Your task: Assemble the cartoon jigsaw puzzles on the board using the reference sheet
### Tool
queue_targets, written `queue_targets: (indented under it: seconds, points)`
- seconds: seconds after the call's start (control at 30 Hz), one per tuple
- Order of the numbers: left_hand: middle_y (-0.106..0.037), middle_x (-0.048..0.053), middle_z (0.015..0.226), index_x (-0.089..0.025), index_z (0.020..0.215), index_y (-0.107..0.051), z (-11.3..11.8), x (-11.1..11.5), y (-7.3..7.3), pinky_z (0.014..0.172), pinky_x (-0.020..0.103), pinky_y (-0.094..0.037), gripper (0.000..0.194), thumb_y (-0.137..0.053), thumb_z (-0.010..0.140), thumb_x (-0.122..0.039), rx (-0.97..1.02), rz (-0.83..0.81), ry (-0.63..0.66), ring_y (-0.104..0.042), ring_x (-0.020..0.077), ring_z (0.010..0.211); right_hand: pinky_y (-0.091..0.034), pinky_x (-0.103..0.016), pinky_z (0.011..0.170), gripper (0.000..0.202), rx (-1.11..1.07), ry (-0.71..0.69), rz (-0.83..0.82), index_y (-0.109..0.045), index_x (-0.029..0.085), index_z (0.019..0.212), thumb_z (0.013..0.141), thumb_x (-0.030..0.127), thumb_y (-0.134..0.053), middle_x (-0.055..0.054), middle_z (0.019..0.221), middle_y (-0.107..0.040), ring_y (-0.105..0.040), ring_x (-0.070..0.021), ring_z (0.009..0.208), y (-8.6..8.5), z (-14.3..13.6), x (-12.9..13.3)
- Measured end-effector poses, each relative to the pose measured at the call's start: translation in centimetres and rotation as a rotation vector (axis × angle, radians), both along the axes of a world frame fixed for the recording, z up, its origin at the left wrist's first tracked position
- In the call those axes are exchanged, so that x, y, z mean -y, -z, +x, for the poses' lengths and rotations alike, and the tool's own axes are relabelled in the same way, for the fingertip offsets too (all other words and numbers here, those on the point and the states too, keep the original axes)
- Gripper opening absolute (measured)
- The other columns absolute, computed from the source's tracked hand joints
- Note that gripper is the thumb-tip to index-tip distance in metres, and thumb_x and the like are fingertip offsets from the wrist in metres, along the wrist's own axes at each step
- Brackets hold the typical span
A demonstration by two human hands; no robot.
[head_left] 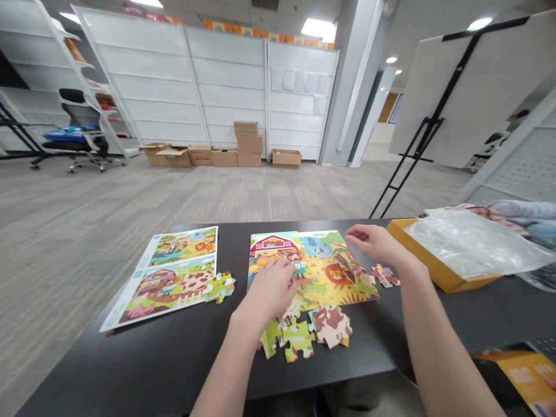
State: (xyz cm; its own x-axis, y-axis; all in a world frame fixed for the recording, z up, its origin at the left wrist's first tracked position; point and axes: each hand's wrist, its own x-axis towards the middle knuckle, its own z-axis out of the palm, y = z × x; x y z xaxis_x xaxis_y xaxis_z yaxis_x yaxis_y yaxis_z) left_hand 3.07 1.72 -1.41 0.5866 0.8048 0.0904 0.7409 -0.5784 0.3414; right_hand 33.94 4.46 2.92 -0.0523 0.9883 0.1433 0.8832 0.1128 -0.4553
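A colourful jigsaw puzzle (319,284) with a red barn, a lion and an elephant lies on the black table. My left hand (273,285) rests palm down over its lower left part, fingers laid out and hiding some of it. At the top right corner, my right hand (369,240) hovers with fingers curled together; whether a piece is between them is hidden. Loose green puzzle pieces (299,340) and brown-and-cream pieces (332,327) lie below the puzzle. More pieces (386,275) sit right of it, under my right wrist.
A printed picture sheet (163,278) lies at the left, with green pieces (220,286) on its right edge. A yellow box (452,281) holding clear plastic wrap (473,240) stands at the right. Cardboard boxes (223,157) line the far shelves.
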Motion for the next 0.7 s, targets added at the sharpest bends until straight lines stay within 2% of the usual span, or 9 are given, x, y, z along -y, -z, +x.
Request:
queue_targets:
  seconds: [0.13,0.23,0.4,0.5,0.57,0.63,0.7]
  points:
    - [-0.066,0.015,0.125,-0.016,0.113,-0.068,-0.2,-0.1,-0.1,0.105,0.043,-0.046,0.027,-0.051,0.097,-0.029,0.019,-0.019,0.018,-0.058,0.0289,0.122,-0.052,-0.031,0.070,0.023,0.170,0.170,-0.119,-0.076,0.020,0.090,0.078,0.037,-0.067,-0.010,0.089,-0.078,-0.072,-0.0241,0.080,1.0,4.2,2.6]
    - [-0.067,0.015,0.121,-0.016,0.113,-0.068,-0.2,0.0,-0.4,0.104,0.042,-0.046,0.026,-0.051,0.095,-0.024,0.033,-0.030,0.026,-0.060,0.0286,0.120,-0.052,-0.031,0.072,0.028,0.216,0.227,-0.167,-0.076,0.020,0.094,0.073,0.038,-0.074,-0.011,0.094,-0.078,-0.072,-0.0270,0.087,2.4,5.8,5.0]
    - [-0.070,0.013,0.114,-0.018,0.109,-0.070,0.0,0.1,-1.1,0.101,0.039,-0.048,0.025,-0.052,0.093,-0.021,0.080,-0.017,0.044,-0.064,0.0272,0.114,-0.051,-0.030,0.072,0.033,0.182,0.245,-0.219,-0.071,0.018,0.102,0.071,0.029,-0.076,-0.010,0.091,-0.077,-0.071,-0.0242,0.082,4.3,6.0,7.6]
    - [-0.070,0.015,0.120,-0.017,0.112,-0.070,-0.1,0.1,-1.6,0.103,0.039,-0.047,0.028,-0.051,0.092,-0.020,0.080,-0.005,0.045,-0.063,0.0279,0.119,-0.051,-0.030,0.071,0.049,0.164,0.295,-0.178,-0.064,0.014,0.117,0.072,0.030,-0.075,-0.011,0.092,-0.076,-0.070,-0.0231,0.079,4.5,5.7,8.1]
    - [-0.068,0.015,0.125,-0.016,0.115,-0.069,-0.4,0.1,-1.7,0.104,0.039,-0.047,0.030,-0.050,0.092,-0.020,0.087,-0.004,0.041,-0.063,0.0279,0.120,-0.051,-0.031,0.070,0.056,0.156,0.317,-0.163,-0.061,0.011,0.121,0.070,0.030,-0.077,-0.011,0.091,-0.075,-0.070,-0.0232,0.078,4.4,5.8,8.4]
    - [-0.068,0.015,0.127,-0.016,0.117,-0.069,-0.7,0.1,-1.8,0.104,0.040,-0.048,0.031,-0.050,0.092,-0.021,0.090,-0.009,0.039,-0.063,0.0280,0.120,-0.052,-0.032,0.071,0.051,0.141,0.330,-0.126,-0.063,0.012,0.115,0.069,0.029,-0.077,-0.010,0.088,-0.075,-0.069,-0.0234,0.077,4.3,6.0,8.8]
    - [-0.068,0.016,0.127,-0.015,0.118,-0.069,-1.1,0.0,-1.8,0.104,0.041,-0.048,0.032,-0.051,0.092,-0.021,0.087,-0.011,0.036,-0.063,0.0286,0.120,-0.053,-0.033,0.071,0.035,0.071,0.328,-0.074,-0.066,0.016,0.104,0.071,0.028,-0.072,-0.009,0.087,-0.075,-0.069,-0.0225,0.075,4.0,6.0,9.3]
